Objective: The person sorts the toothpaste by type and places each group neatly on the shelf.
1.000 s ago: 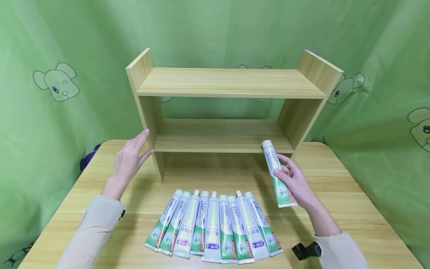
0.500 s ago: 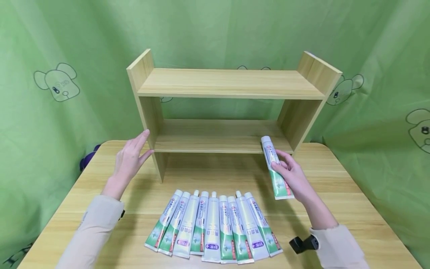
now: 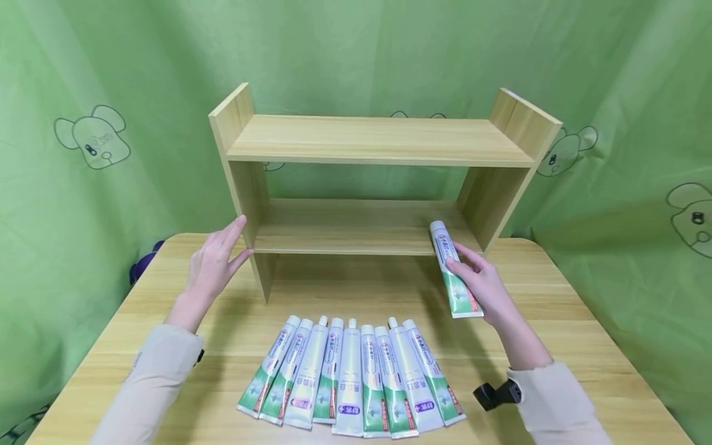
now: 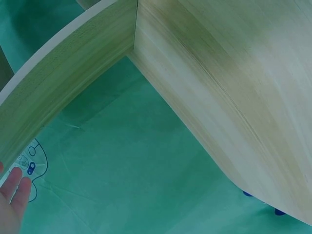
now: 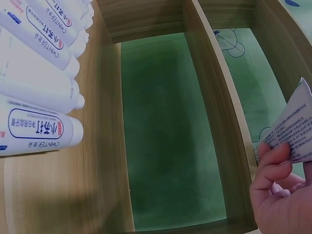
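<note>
My right hand (image 3: 479, 279) pinches a white and green toothpaste tube (image 3: 457, 285), cap end up, at the front right of the middle shelf (image 3: 350, 238). The tube's cap overlaps that shelf in the head view. In the right wrist view the fingers curl against the printed back of the tube (image 5: 295, 129). My left hand (image 3: 212, 262) has its fingers extended, with the fingertips at the left side panel (image 3: 245, 191) of the wooden shelf unit. Several toothpaste tubes (image 3: 349, 383), some white and green, some mostly white, lie fanned in a row before the unit, caps pointing at it.
The two-tier wooden unit stands on a wood-grain table (image 3: 562, 321), its top shelf (image 3: 378, 139) between raised side panels. A green curtain (image 3: 356, 55) with mouse drawings hangs behind and on both sides. Something purple (image 3: 146, 262) shows past the table's left edge.
My right hand has carried the toothpaste tube slightly up, away from me and a little left, toward the middle shelf. The left hand stays at the side panel. The tubes in the row lie as before.
</note>
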The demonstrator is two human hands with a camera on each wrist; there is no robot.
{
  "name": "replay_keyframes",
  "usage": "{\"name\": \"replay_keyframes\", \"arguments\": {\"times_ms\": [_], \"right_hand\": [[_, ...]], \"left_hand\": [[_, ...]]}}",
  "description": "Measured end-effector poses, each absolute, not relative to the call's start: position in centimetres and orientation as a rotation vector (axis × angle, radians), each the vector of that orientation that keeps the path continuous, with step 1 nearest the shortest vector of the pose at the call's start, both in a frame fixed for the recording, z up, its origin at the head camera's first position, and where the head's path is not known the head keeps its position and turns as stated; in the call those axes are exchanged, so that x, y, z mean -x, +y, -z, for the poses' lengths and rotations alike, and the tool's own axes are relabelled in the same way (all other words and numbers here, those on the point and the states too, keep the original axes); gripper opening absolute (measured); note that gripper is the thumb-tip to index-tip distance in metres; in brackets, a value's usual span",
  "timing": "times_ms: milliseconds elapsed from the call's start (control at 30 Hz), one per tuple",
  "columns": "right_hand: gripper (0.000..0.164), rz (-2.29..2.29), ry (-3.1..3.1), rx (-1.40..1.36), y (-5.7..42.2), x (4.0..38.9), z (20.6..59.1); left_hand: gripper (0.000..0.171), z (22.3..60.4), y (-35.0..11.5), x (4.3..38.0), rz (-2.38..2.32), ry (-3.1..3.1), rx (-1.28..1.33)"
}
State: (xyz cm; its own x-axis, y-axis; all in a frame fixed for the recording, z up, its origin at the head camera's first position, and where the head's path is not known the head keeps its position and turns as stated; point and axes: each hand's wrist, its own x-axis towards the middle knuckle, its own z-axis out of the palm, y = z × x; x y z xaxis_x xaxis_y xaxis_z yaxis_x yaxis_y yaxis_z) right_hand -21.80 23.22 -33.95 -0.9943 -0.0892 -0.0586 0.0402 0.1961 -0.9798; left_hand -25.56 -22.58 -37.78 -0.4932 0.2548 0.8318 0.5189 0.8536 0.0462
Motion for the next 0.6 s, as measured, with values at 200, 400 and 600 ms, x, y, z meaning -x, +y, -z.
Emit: {"name": "replay_keyframes", "arguments": {"times_ms": [200,400,600], "right_hand": [[0.064,1.944,2.341,0.017,23.04,22.08,33.91],[0.064,1.962,2.308,0.008,23.32,22.27,33.73],[0.066,1.991,2.249,0.013,23.8,22.6,33.48]], "left_hand": [[0.071,37.93,-22.75,25.53,0.35,-2.092,0.57],[0.077,37.92,-22.77,25.53,0.343,-2.099,0.573],[0.081,37.86,-22.71,25.56,0.335,-2.096,0.568]]}}
